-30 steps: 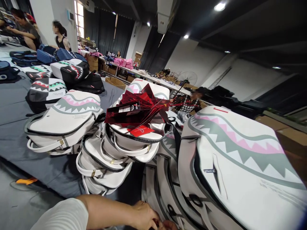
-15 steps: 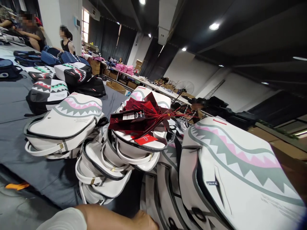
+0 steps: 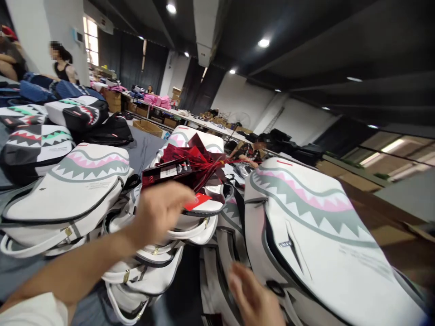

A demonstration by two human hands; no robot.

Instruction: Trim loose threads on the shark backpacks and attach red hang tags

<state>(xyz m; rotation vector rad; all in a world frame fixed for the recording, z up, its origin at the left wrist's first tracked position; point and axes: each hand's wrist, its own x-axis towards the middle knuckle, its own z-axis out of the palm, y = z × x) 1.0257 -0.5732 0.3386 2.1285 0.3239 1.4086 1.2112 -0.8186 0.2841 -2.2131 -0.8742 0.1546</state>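
My hands are well apart and both blurred. My left hand is at the near left edge of the tag bundle, fingertips beside its loose red card; whether they grip it I cannot tell. My right hand hangs nearer me than the bundle and to its right, fingers loosely parted, nothing seen in it.

The bundle lies on top of the stack of white backpacks. Judged handling: light, thin and springy, with glossy faces likely to slip and fine red strings likely to tangle. Recommended hold: the yellowish tie for the whole, a card's edge for a single tag.

Right of the bundle: a large white backpack. Left of it: another pale backpack.
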